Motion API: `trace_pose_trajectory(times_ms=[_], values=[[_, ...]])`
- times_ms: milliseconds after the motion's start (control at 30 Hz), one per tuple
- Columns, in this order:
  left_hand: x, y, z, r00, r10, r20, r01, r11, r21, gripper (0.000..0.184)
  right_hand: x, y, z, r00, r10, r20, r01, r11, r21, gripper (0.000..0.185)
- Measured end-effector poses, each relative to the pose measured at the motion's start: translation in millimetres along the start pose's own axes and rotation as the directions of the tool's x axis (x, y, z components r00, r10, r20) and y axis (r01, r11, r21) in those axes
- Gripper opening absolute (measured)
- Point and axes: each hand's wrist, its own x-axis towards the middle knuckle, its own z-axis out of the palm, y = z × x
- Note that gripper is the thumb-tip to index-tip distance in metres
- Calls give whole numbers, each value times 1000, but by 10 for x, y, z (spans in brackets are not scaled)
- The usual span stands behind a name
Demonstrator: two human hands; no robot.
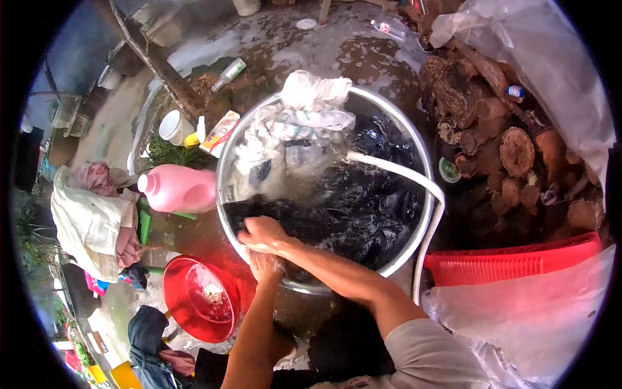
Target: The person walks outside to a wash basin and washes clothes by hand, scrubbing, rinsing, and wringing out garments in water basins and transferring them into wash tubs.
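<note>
– Our hands?
– Our right hand [262,235] seems curled tight on dark cloth [265,209], just inside the basin [311,287]; our left hand [264,264], overlapped, we can't tell.
– Let's rub low, limiting splashes.

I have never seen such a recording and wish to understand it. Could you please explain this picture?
There is no machine: a camera worn on a person's head looks down at their own bare hands. The right hand and the left hand meet at the near left rim of a basin. In it are water, white cloth and dark cloth; a hose reaches in over the right rim. The right hand seems to grip the dark cloth; what the left holds, if anything, I cannot tell. A pink bottle and a red tub are on the picture's left.
</note>
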Motion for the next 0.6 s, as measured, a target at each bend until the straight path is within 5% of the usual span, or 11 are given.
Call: trace_pose_trajectory(times_ms=[33, 67, 133, 200, 233, 267, 300, 367, 433, 533, 600], values=[[178, 80, -361, 887, -150, 437, 155, 988, 25, 63, 26, -195, -137, 998, -64, -20, 66, 979, 191, 45], [161, 53, -402, 985, -10, 174, 3, 999, 42, 60, 46, -268, -267, 983, -175, -58, 183, 887, 423, 45], [182, 37, -656, 991, 11, 132, 8, 990, -140, 56, 209, -12, -540, 979, -194, -70, 189, 706, 682, 43], [214, 20, -684, 979, -40, 200, 73, 984, -161, 37, 35, 393, -972, 931, -106, -350, 234, 909, 344, 41], [266, 22, -718, 957, -96, 275, 158, 964, -215, 34, -148, 607, -1167, 956, 166, -240, -28, 870, 492, 36], [274, 22, -734, 926, -143, 351, 244, 933, -265, 31, -301, 880, -1257, 902, 144, -408, -67, 978, 197, 28], [185, 19, -723, 988, -144, 58, 155, 918, -364, 26, -517, 1022, -1361, 899, 107, -425, -80, 993, 82, 23], [160, 25, -593, 975, -178, -134, 83, 849, -522, 24, -823, 1051, -1478, 946, 299, -123, -300, 954, 14, 26], [161, 37, -596, 950, -132, -282, -37, 851, -524, 34, -961, 1232, -1237, 969, 236, 76, -211, 946, -246, 56], [163, 201, -889, 985, -10, -173, -49, 943, -330, 59, -954, 1259, -718, 927, 348, 137, -228, 816, -531, 87], [299, 222, -750, 986, 5, 165, 30, 977, -211, 63, -870, 1309, -468, 922, 343, 177, -194, 808, -557, 70]])
